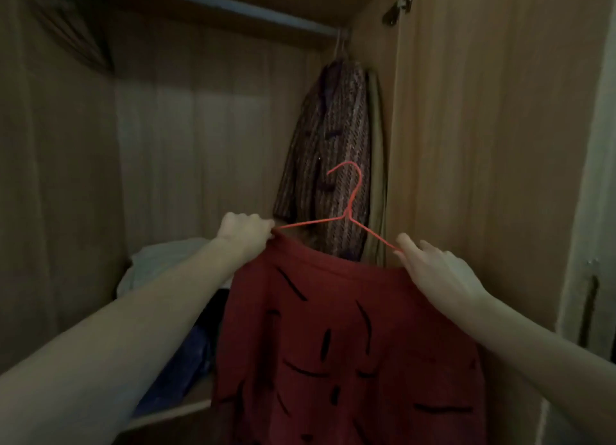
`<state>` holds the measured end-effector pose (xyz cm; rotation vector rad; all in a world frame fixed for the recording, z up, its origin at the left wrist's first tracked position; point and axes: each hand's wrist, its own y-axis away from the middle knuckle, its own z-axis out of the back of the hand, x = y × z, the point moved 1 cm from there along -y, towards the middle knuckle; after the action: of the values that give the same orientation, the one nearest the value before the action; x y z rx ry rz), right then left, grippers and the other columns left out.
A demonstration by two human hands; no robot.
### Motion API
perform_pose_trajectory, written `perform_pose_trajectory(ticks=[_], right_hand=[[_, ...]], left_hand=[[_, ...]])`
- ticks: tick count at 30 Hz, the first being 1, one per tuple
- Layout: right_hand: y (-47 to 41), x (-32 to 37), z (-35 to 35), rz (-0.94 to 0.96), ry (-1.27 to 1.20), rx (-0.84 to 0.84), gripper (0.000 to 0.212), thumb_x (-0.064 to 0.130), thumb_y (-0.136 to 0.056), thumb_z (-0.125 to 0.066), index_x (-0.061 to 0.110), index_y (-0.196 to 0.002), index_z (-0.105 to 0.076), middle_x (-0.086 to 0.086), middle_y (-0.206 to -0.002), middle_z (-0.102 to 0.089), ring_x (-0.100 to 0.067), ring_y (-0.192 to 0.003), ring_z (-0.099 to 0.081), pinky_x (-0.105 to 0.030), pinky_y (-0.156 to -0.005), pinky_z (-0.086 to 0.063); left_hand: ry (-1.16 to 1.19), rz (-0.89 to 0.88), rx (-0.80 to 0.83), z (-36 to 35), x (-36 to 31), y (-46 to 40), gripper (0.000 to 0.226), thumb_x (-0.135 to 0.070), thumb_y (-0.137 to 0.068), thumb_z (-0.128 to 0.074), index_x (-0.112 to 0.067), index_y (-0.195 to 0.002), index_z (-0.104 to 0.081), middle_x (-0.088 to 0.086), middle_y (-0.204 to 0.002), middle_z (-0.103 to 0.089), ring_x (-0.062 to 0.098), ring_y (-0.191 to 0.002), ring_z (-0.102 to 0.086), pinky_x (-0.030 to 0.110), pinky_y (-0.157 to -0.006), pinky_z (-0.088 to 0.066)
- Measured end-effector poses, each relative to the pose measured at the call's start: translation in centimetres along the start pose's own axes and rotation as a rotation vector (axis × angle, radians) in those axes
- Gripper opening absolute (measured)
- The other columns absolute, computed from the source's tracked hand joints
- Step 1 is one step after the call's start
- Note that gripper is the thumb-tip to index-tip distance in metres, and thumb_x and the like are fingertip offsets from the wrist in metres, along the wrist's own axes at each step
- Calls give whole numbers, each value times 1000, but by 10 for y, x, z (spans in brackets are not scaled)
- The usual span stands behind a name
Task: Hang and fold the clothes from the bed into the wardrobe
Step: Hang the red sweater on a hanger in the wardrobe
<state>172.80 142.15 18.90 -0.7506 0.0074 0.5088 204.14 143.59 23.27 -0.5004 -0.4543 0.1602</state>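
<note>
A red garment with black dashes (346, 338) hangs from a red wire hanger (350, 211) that I hold up inside the open wardrobe. My left hand (245, 233) grips the hanger's left end together with the garment's top edge. My right hand (433, 271) pinches the hanger's right end with its other fingers extended. The hook points up, well below the metal hanging rail (233, 6).
A striped brown garment (330, 164) and a beige one (378, 164) hang at the rail's right end, just behind the hanger. Folded white (160, 261) and blue (180, 368) clothes lie on the shelf at lower left. The wardrobe door (500, 144) stands open to the right.
</note>
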Motion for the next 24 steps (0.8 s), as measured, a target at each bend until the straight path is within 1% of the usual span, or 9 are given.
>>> perform_pose_trajectory(ticks=[3, 6, 10, 13, 15, 17, 19, 21, 24], right_hand=[[-50, -11, -4, 44, -86, -75, 24, 44, -101, -25, 22, -109, -31, 0, -74, -54, -26, -58, -60, -44, -52, -53], [-96, -16, -4, 129, -132, -133, 17, 38, -98, -31, 23, -106, -29, 2, -73, -52, -22, -55, -58, -42, -50, -52], [-155, -22, -7, 223, 54, -228, 24, 24, -93, -43, 22, -113, -29, 2, -78, -46, -29, -56, -59, -38, -45, -46], [-201, -29, -12, 218, 186, -330, 28, 16, -91, -53, 21, -112, -36, -1, -74, -48, -29, -45, -55, -30, -35, -30], [-229, -31, -15, 216, 239, -341, 28, 14, -92, -52, 23, -113, -35, 0, -75, -45, -30, -50, -58, -30, -38, -27], [-255, -31, -15, 204, 272, -330, 25, 15, -96, -42, 26, -113, -27, 2, -81, -41, -32, -65, -63, -33, -45, -33], [-281, -32, -13, 192, 290, -339, 24, 17, -98, -35, 27, -118, -25, 2, -87, -45, -33, -76, -64, -34, -52, -36], [-306, -34, -7, 164, 299, -355, 27, 18, -98, -34, 27, -123, -29, 0, -90, -50, -31, -77, -62, -34, -53, -36], [-349, -37, -2, 80, 285, -376, 21, 17, -98, -37, 27, -116, -32, 1, -78, -44, -29, -67, -55, -35, -53, -40]], left_hand=[[-12, 50, -14, -1, 12, -49, 29, -36, -102, -37, -26, -121, -56, 5, -121, -63, 28, -113, -61, 34, -83, -44], [-54, 93, -18, -9, 26, -90, 30, -37, -102, -37, -26, -122, -56, 4, -122, -63, 27, -113, -61, 34, -83, -45], [-41, 170, -42, -15, 47, -144, 29, -35, -101, -40, -25, -121, -59, 4, -123, -63, 26, -114, -61, 34, -84, -44], [2, 222, -55, -18, 61, -186, 31, -37, -100, -43, -22, -120, -61, 5, -123, -62, 26, -115, -60, 34, -84, -44], [40, 241, -60, -20, 71, -215, 31, -37, -100, -44, -21, -120, -62, 6, -123, -62, 26, -115, -60, 33, -84, -44], [97, 256, -77, -22, 80, -246, 31, -37, -99, -46, -22, -120, -62, 6, -123, -63, 26, -114, -60, 33, -84, -44], [172, 263, -100, -22, 90, -278, 30, -37, -99, -46, -22, -120, -61, 7, -122, -62, 27, -114, -59, 33, -84, -43], [270, 258, -124, -24, 100, -315, 26, -33, -99, -47, -20, -117, -61, 8, -121, -61, 27, -116, -56, 37, -89, -42], [392, 223, -207, -26, 119, -379, 16, -24, -97, -48, -17, -106, -60, 10, -119, -62, 28, -116, -54, 46, -98, -42]])
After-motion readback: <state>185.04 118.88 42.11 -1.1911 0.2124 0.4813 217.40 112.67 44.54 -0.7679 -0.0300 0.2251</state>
